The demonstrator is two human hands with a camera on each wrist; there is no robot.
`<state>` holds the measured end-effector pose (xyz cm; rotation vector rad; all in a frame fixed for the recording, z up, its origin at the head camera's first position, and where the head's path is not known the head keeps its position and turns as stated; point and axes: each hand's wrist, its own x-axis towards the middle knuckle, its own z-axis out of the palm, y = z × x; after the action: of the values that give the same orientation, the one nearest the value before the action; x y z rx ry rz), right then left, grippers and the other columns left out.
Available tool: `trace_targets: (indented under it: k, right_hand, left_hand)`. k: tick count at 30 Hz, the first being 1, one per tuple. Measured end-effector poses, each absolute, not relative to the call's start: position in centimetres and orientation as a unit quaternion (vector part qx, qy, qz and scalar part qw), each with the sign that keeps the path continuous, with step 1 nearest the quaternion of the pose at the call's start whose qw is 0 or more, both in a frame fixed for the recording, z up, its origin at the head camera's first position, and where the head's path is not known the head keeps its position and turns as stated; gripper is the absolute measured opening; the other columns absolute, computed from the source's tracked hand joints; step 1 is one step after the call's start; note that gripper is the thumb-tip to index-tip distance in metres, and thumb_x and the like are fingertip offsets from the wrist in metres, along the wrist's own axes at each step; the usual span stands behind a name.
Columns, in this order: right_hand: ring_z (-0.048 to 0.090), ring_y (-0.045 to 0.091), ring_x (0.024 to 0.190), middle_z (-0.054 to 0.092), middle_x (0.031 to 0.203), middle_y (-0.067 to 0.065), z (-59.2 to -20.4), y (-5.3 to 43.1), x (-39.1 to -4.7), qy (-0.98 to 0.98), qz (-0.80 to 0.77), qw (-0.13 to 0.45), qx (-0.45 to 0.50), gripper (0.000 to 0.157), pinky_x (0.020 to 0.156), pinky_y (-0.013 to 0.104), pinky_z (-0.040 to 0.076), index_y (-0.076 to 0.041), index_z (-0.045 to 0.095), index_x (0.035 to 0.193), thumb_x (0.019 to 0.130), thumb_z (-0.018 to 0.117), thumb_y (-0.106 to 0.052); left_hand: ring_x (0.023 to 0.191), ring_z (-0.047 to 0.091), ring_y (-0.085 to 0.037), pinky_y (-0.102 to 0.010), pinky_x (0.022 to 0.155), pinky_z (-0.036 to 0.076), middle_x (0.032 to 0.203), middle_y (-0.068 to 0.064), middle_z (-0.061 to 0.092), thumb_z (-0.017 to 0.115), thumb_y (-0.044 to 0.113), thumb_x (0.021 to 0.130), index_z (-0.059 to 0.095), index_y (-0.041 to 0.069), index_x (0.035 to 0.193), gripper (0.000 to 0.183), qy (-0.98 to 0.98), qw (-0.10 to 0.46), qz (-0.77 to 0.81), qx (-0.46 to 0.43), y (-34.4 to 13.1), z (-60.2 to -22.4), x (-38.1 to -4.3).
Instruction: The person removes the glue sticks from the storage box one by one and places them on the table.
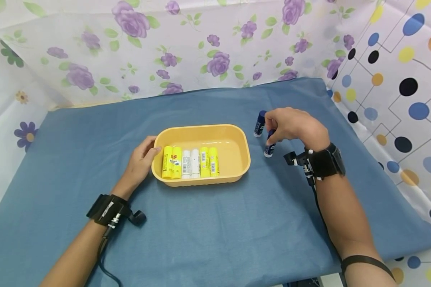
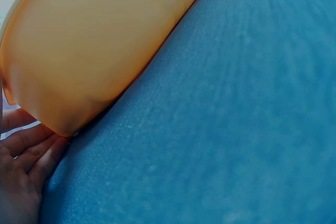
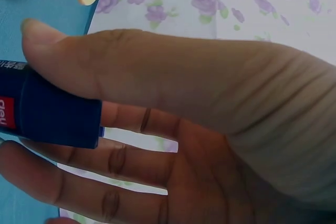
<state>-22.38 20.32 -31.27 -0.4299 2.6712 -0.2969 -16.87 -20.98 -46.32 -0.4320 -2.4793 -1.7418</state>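
In the head view, the right hand point(image 1: 295, 126) has thumb and fingers clamped on the dark blue cap of the nearer glue stick point(image 1: 269, 150), which is on the surface point(image 1: 215, 235) right of the yellow tray point(image 1: 234, 160); a second dark blue stick point(image 1: 259, 125) stands just behind. The stick should handle as light and stiff, its smooth plastic slightly slippery, the cap a good hold. Six yellow and white tubes point(image 1: 190, 163) lie side by side in the tray, whose left end the left hand point(image 1: 138, 160) grips, thumb at the rim. The left wrist view shows those fingers against a rounded, matt, seemingly rigid wall, above woven blue cloth. In the right wrist view, the thumb presses the cap's glossy, straight-sided cylinder, opposite the fingers.
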Motion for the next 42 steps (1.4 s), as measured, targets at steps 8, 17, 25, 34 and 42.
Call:
trace_targets:
  k: [8, 17, 25, 34, 42]
  right_hand:
    - [0.056, 0.025, 0.078, 0.059, 0.091, 0.007, -31.2, 20.3, -22.5, 0.957, -0.098, 0.224, -0.153, 0.031, 0.068, 0.039, 0.040, -0.013, 0.061, 0.098, 0.084, 0.085, -0.029]
    - [0.057, 0.025, 0.085, 0.061, 0.100, 0.006, -31.1, 20.2, -22.4, 0.959, -0.079, 0.226, -0.149, 0.039, 0.071, 0.041, 0.043, -0.015, 0.062, 0.103, 0.083, 0.084, -0.040]
    - [0.060, 0.025, 0.092, 0.066, 0.107, 0.006, -29.5, 20.6, -21.2, 0.972, -0.087, 0.165, -0.144, 0.044, 0.077, 0.047, 0.045, -0.017, 0.064, 0.114, 0.087, 0.078, -0.048]
    - [0.059, 0.020, 0.088, 0.064, 0.097, 0.005, -29.0, 18.4, -19.5, 0.948, -0.200, 0.023, -0.246, 0.031, 0.078, 0.039, 0.048, -0.013, 0.066, 0.118, 0.095, 0.074, -0.031]
    - [0.060, 0.014, 0.086, 0.065, 0.094, -0.001, -30.9, 15.1, -19.6, 0.920, -0.227, 0.023, -0.319, 0.026, 0.075, 0.032, 0.051, -0.014, 0.068, 0.116, 0.096, 0.072, -0.031]
  left_hand:
    - [0.100, 0.061, -0.017, -0.018, 0.080, 0.049, 0.128, -0.018, 0.061, 0.046, 0.018, 0.108, 0.054, 0.005, 0.140, 0.035, -0.811, 0.040, -0.567, -0.139, -20.9, -46.1, -16.8]
    - [0.104, 0.061, -0.018, -0.019, 0.084, 0.048, 0.130, -0.016, 0.061, 0.045, 0.020, 0.109, 0.053, 0.006, 0.141, 0.036, -0.812, 0.038, -0.565, -0.138, -21.1, -46.4, -16.9]
    - [0.106, 0.060, -0.017, -0.019, 0.085, 0.047, 0.132, -0.016, 0.060, 0.046, 0.020, 0.108, 0.052, 0.006, 0.142, 0.037, -0.810, 0.037, -0.568, -0.143, -21.2, -46.5, -16.9]
    - [0.113, 0.059, -0.022, -0.020, 0.088, 0.046, 0.137, -0.014, 0.058, 0.043, 0.018, 0.109, 0.050, 0.008, 0.144, 0.038, -0.812, 0.035, -0.565, -0.144, -21.1, -46.2, -16.9]
    - [0.118, 0.056, -0.026, -0.020, 0.091, 0.044, 0.138, -0.014, 0.057, 0.044, 0.015, 0.108, 0.050, 0.008, 0.143, 0.037, -0.810, 0.037, -0.567, -0.143, -21.1, -46.2, -16.8]
